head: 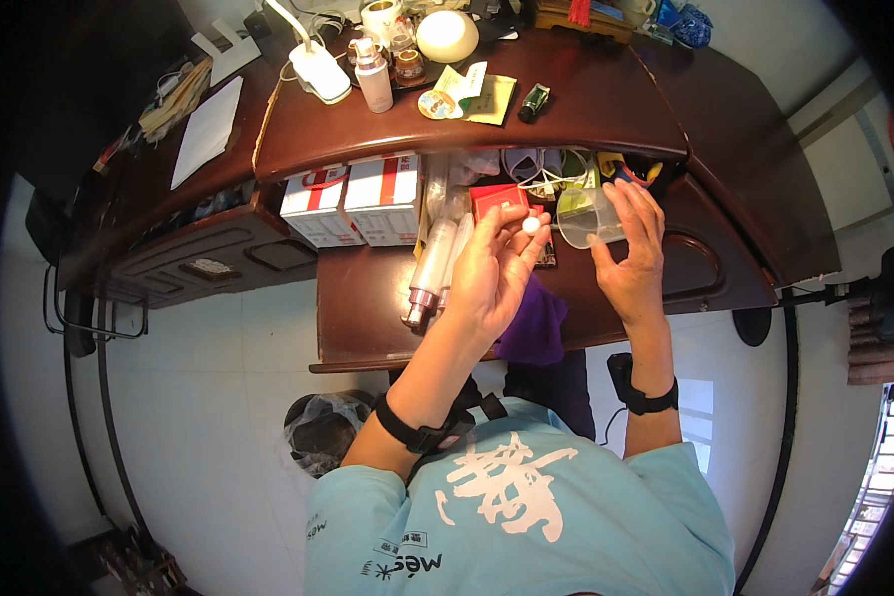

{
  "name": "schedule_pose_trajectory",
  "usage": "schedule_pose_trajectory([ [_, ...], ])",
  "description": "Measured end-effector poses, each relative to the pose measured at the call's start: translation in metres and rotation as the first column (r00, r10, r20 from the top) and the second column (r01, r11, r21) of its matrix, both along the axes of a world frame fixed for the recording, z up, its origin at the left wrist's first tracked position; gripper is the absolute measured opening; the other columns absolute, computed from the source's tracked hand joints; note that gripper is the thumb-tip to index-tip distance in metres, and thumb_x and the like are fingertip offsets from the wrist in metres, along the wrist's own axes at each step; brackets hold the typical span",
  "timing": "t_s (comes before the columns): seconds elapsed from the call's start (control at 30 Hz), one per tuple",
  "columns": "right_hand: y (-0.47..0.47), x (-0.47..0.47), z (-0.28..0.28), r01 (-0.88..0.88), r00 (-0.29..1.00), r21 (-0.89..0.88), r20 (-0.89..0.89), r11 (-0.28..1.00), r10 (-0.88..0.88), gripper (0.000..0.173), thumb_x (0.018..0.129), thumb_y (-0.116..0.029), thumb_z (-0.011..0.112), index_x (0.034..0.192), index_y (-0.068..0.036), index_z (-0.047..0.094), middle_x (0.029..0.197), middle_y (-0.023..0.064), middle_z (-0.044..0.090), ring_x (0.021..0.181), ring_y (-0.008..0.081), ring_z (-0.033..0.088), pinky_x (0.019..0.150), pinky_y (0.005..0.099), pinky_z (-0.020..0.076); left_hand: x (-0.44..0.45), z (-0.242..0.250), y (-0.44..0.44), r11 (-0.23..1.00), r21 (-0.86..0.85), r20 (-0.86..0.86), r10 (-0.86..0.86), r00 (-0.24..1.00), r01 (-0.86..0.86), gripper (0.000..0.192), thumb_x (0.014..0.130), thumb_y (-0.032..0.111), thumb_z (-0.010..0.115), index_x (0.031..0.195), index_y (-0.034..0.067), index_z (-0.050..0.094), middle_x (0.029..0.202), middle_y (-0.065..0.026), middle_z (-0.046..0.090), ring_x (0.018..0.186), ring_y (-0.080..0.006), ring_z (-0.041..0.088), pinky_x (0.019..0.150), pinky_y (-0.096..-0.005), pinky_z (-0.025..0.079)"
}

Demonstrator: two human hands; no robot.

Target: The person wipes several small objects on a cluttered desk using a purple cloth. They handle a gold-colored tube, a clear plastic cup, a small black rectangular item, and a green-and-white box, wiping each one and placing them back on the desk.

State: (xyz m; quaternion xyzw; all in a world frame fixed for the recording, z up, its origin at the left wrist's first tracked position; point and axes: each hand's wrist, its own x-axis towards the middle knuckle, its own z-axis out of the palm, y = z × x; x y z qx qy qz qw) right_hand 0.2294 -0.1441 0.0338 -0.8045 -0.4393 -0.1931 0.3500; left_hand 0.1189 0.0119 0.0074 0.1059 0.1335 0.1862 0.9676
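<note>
My left hand (498, 261) is palm up over the pulled-out desk tray (365, 313), its fingers curled around a small round white object (531, 224). Just to the right, my right hand (633, 246) grips a translucent plastic cup (577, 216), tilted with its wide mouth towards my left hand. Whether anything lies in the cup is hard to tell. Behind my left fingers is a red box (498, 198), partly hidden. A purple cloth (533, 324) hangs at the tray's front edge, beneath my left wrist. Pump bottles (433, 264) lie left of that hand.
Two white boxes with red bands (381, 200) stand at the tray's back left. White cables (555, 167) tangle behind the cup. Overhead is the desktop (566, 71), bearing a lamp base (320, 73), a pump bottle (374, 78) and a small tube (534, 103). A lined bin (324, 432) stands below.
</note>
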Motion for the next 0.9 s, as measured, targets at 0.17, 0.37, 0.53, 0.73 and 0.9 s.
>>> schedule_pose_trajectory([
  [0.17,-0.011,-0.005,-0.010,0.012,0.995,0.045,-0.100,0.999,-0.008,0.069,0.074,0.003,0.075,0.139,-0.011,0.057,0.143,0.0104,0.053,0.137,0.0325,0.046,0.115,0.0448,0.0378,-0.009,0.013,0.001,0.991,0.130,0.006,-0.036,0.999,0.035,0.017,0.102,0.006,0.058,0.117,-0.003,0.060,0.116,-0.0141,0.062,0.119,-0.0279,0.062,0.105,-0.0356,0.053],
  [0.37,-0.018,-0.011,-0.012,0.033,0.996,0.075,-0.087,0.997,-0.027,0.071,0.072,0.006,0.078,0.138,-0.009,0.058,0.141,0.0111,0.056,0.134,0.0311,0.050,0.113,0.0421,0.0424,-0.026,0.024,-0.001,0.794,0.607,0.076,-0.090,0.993,0.026,0.041,0.101,0.002,0.058,0.139,0.001,0.044,0.118,-0.0142,0.065,0.116,-0.0235,0.065,0.097,-0.0312,0.055],
  [0.53,-0.014,-0.016,-0.015,-0.025,0.993,0.122,-0.108,0.992,0.038,0.069,0.073,0.004,0.076,0.138,-0.008,0.058,0.139,0.0124,0.057,0.133,0.0335,0.050,0.113,0.0440,0.0413,-0.041,0.030,0.003,0.578,0.815,0.073,-0.031,0.997,-0.042,0.055,0.097,-0.001,0.064,0.145,0.005,0.038,0.115,-0.0149,0.067,0.103,-0.0195,0.068,0.085,-0.0330,0.059],
  [0.73,-0.012,-0.027,-0.022,-0.075,0.990,0.086,-0.116,0.993,0.085,0.070,0.072,0.002,0.077,0.138,-0.009,0.057,0.140,0.0130,0.057,0.133,0.0336,0.050,0.113,0.0444,0.0413,-0.056,0.025,0.005,0.478,0.878,-0.020,0.096,0.995,-0.029,0.043,0.096,0.003,0.067,0.135,0.002,0.048,0.105,-0.0129,0.070,0.080,-0.0134,0.069,0.064,-0.0260,0.057],
  [0.9,-0.009,-0.034,-0.026,-0.123,0.977,0.099,-0.165,0.987,0.138,0.067,0.079,0.001,0.080,0.140,-0.009,0.056,0.141,0.0113,0.057,0.131,0.0283,0.054,0.113,0.0410,0.0407,-0.082,0.013,0.000,0.236,0.964,0.037,0.337,0.941,-0.122,0.021,0.095,0.013,0.070,0.109,-0.001,0.063,0.086,-0.0075,0.067,0.068,-0.0101,0.062,0.060,-0.0270,0.050],
])
